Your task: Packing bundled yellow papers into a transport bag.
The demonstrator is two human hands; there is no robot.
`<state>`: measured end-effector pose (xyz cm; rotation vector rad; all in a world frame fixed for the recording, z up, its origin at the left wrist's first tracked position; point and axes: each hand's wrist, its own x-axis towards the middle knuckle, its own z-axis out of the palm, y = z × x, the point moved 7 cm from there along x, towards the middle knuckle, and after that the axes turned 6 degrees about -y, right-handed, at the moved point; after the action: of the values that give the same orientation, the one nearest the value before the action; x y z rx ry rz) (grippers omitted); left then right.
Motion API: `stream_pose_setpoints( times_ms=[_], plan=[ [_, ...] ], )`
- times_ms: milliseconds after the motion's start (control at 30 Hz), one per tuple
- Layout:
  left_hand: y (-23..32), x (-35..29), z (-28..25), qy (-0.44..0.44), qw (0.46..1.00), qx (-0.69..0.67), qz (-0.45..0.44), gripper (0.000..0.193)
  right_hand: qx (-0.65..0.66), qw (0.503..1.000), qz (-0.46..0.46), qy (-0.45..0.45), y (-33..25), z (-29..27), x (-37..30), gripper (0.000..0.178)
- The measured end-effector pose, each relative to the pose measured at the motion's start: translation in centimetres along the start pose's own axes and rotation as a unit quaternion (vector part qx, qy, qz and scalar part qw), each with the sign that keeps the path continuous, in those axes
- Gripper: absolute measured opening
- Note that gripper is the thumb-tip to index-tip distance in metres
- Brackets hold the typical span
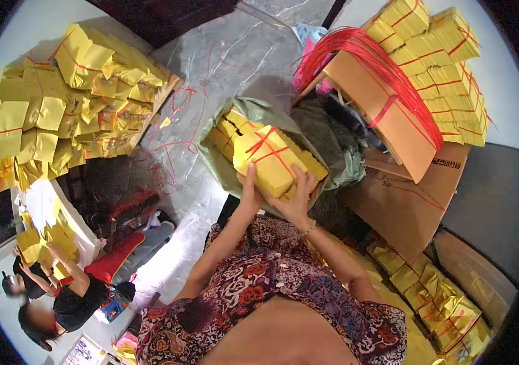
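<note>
Yellow paper bundle (265, 159), red-tied, lies at the frame's centre, over the mouth of the green sack (213, 143), its long axis slanting from upper left to lower right; left hand (249, 190) and right hand (299, 198), partly curled, both hold its lower side.

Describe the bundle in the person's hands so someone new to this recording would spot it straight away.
Near the middle of the picture, a green sack gapes open with yellow bundles inside. At its mouth, the left hand and right hand hold the held bundle, a yellow block. Unlike its neighbours, it sits between both hands, red ties crossing on top.
</note>
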<state>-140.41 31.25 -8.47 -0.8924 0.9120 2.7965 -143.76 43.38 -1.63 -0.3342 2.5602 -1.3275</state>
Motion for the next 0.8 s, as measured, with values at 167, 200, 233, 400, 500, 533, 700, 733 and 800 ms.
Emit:
stream_pose_setpoints(
  times_ms=[167, 200, 233, 400, 500, 533, 700, 733, 800],
  plan=[
    [1.1, 0.7, -4.2, 0.017, 0.999, -0.037, -0.011, 0.071, -0.01, 0.998, -0.039, -0.05, -1.7, 2.4, 0.4, 0.1],
    [1.5, 0.9, -4.5, 0.019, 0.999, -0.039, -0.009, 0.071, -0.011, 0.998, -0.041, -0.053, -2.3, 2.5, 0.8, 0.1],
    [2.3, 1.2, -4.9, 0.026, 0.998, -0.045, 0.02, 0.069, -0.003, 0.997, -0.058, -0.058, -3.3, 2.4, 1.1, 0.103],
    [5.0, 1.5, -4.1, 0.006, 0.995, -0.103, 0.015, 0.065, 0.338, 0.922, 0.186, -0.016, 2.8, 6.6, 1.8, 0.096],
    [4.9, 2.2, -5.0, -0.008, 0.994, -0.108, 0.019, 0.067, 0.469, 0.82, 0.326, -0.044, 2.5, 9.5, 3.0, 0.095],
    [4.3, 2.5, -6.0, -0.001, 0.992, -0.124, -0.016, 0.072, 0.469, 0.819, 0.327, -0.044, 2.8, 9.8, 3.7, 0.095],
    [2.3, 6.4, -14.9, 0.096, 0.973, -0.064, -0.198, 0.07, 0.449, 0.805, 0.376, -0.097, 4.7, 12.1, 6.8, 0.098],
    [5.0, 7.7, -18.0, 0.194, 0.967, 0.114, -0.122, 0.07, 0.45, 0.804, 0.375, -0.097, 5.6, 12.5, 7.4, 0.098],
    [11.3, 9.8, -17.5, 0.295, 0.857, 0.414, 0.082, 0.071, 0.207, 0.901, 0.38, -0.04, 9.6, 11.2, 8.4, 0.097]
  ],
)
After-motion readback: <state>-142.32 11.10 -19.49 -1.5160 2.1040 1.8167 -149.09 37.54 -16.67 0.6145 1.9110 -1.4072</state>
